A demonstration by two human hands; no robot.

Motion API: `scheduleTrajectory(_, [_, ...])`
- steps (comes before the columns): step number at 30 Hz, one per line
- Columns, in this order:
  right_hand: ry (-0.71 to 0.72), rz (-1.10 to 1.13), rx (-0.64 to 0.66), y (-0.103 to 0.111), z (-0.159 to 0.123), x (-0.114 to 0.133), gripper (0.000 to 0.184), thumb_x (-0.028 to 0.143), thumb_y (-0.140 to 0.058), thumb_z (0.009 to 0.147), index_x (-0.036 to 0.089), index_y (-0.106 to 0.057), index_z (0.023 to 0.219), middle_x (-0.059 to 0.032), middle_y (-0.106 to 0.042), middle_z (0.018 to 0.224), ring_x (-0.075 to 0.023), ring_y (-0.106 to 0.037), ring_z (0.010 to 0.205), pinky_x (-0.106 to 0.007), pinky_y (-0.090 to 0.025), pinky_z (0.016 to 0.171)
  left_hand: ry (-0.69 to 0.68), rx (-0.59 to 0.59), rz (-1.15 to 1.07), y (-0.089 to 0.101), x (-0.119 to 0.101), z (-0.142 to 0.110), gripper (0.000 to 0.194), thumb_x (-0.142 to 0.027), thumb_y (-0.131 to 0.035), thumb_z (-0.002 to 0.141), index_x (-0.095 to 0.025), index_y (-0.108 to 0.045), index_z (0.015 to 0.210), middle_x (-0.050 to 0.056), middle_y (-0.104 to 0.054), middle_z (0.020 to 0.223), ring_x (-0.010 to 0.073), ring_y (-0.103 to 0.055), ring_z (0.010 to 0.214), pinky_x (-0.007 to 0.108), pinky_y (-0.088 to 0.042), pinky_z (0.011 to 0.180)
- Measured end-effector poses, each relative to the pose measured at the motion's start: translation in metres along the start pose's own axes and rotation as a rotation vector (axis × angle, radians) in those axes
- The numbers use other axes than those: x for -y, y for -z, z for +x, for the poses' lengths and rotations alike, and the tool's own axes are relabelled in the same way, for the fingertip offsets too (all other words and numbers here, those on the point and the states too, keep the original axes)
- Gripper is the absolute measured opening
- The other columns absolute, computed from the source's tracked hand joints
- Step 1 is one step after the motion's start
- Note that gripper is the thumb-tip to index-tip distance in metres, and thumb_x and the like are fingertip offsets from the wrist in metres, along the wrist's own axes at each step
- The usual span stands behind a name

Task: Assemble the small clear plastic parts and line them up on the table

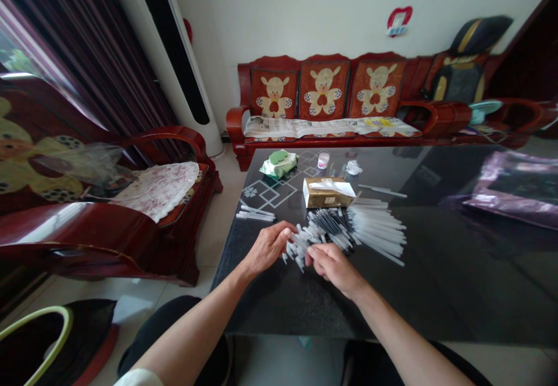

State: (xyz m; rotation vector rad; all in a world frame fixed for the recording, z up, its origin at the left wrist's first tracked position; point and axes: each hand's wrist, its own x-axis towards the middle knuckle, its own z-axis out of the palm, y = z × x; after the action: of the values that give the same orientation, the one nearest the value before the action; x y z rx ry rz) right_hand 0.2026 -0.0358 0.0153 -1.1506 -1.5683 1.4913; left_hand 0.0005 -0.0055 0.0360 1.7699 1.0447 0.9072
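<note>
A pile of short, whitish translucent plastic pieces (300,238) lies on the dark table between my two hands. My left hand (271,245) reaches to the pile's left edge, its fingers stretched out and touching the pieces. At the near right side of the pile, my right hand (335,265) is closed with curled fingers; what they grip is hidden. Just beyond sits a bundle of thin dark sticks, like pen refills (329,223). Right of it, long frosted tubes (379,229) lie fanned out. A few white tubes (256,214) rest left of my left hand.
Behind the sticks stands a gold tissue box (326,194). Farther back are a green wipes pack (279,165), a small white tub (323,160) and a crumpled tissue (353,167). A shiny purple bag (514,191) lies at right on the black table (449,281).
</note>
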Motion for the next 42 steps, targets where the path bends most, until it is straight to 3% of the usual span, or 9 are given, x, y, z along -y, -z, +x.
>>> scheduleTrajectory(3, [-0.176,0.356,0.098,0.001,0.000,-0.004,0.039,0.051,-0.049,0.089,0.017,-0.056,0.072,0.0106,-0.027,0.041,-0.0041,-0.013,0.033,-0.020,-0.010,0.034,-0.078,0.056,-0.104,0.002,0.001,-0.001,0.042,-0.049,-0.048,0.090,-0.015,-0.058,0.114,0.002,-0.059,0.076,0.0116,-0.053,0.059,0.022,-0.042,0.057])
scheduleTrajectory(6, [-0.228,0.545,0.221,0.000,0.000,-0.005,0.036,0.049,-0.052,0.088,0.017,-0.057,0.072,0.0120,-0.024,0.038,-0.0032,-0.012,0.031,-0.019,-0.011,0.032,-0.102,0.066,-0.103,0.004,0.004,0.000,0.035,-0.046,-0.051,0.090,-0.014,-0.060,0.103,0.000,-0.055,0.070,0.0108,-0.052,0.058,0.021,-0.042,0.056])
scheduleTrajectory(13, [-0.225,0.564,0.235,-0.004,0.001,-0.002,0.037,0.049,-0.055,0.086,0.016,-0.057,0.070,0.0123,-0.022,0.038,-0.0030,-0.013,0.032,-0.018,-0.011,0.032,-0.217,-0.008,0.174,0.005,0.003,0.000,0.031,-0.042,-0.045,0.094,-0.016,-0.059,0.085,0.000,-0.054,0.069,0.0111,-0.049,0.062,0.021,-0.038,0.061])
scheduleTrajectory(20, [-0.091,0.192,0.017,0.010,-0.004,0.002,0.040,0.051,-0.055,0.085,0.014,-0.057,0.068,0.0090,-0.032,0.042,-0.0029,-0.017,0.037,-0.018,-0.010,0.036,-0.124,-0.271,0.266,0.039,0.005,0.005,0.039,-0.041,-0.034,0.097,-0.017,-0.051,0.071,-0.002,-0.048,0.063,0.0107,-0.046,0.060,0.021,-0.035,0.059])
scheduleTrajectory(23, [-0.017,0.112,-0.125,0.019,-0.003,0.002,0.041,0.052,-0.050,0.087,0.014,-0.060,0.075,0.0088,-0.032,0.043,-0.0043,-0.021,0.038,-0.019,-0.016,0.037,-0.045,-0.269,0.183,0.045,0.012,0.006,0.037,-0.045,-0.040,0.094,-0.016,-0.055,0.076,-0.002,-0.051,0.064,0.0097,-0.045,0.056,0.019,-0.035,0.054])
scheduleTrajectory(28, [0.083,-0.035,-0.208,0.036,0.004,-0.004,0.041,0.049,-0.045,0.090,0.012,-0.061,0.098,0.0058,-0.046,0.045,-0.0076,-0.034,0.039,-0.019,-0.024,0.038,0.025,-0.170,-0.016,0.022,0.028,0.009,0.031,-0.045,-0.055,0.086,-0.015,-0.061,0.089,-0.004,-0.050,0.059,0.0078,-0.046,0.049,0.018,-0.035,0.047])
scheduleTrajectory(31, [0.096,-0.168,-0.325,0.069,0.006,-0.011,0.042,0.049,-0.045,0.088,0.013,-0.062,0.101,-0.0005,-0.062,0.057,-0.0096,-0.044,0.040,-0.022,-0.033,0.040,0.065,-0.104,-0.089,0.010,0.035,0.008,0.029,-0.041,-0.060,0.082,-0.014,-0.062,0.093,-0.003,-0.054,0.060,0.0086,-0.050,0.049,0.018,-0.040,0.047])
scheduleTrajectory(36, [0.213,-0.765,-0.809,0.149,-0.001,-0.024,0.030,0.039,-0.055,0.077,0.015,-0.071,0.088,-0.0097,-0.072,0.083,-0.0229,-0.065,0.073,-0.032,-0.047,0.067,0.074,-0.083,-0.152,0.003,0.040,0.006,0.026,-0.035,-0.062,0.080,-0.014,-0.063,0.095,0.000,-0.059,0.065,0.0111,-0.057,0.056,0.020,-0.046,0.051])
scheduleTrajectory(42, [0.250,-1.304,-0.921,0.187,-0.001,-0.046,0.026,0.023,-0.050,0.080,0.014,-0.073,0.090,-0.0132,-0.070,0.089,-0.0242,-0.060,0.078,-0.035,-0.044,0.074,0.080,-0.063,-0.145,0.000,0.039,0.005,0.022,-0.030,-0.061,0.080,-0.013,-0.064,0.093,0.000,-0.060,0.065,0.0099,-0.056,0.054,0.020,-0.047,0.052])
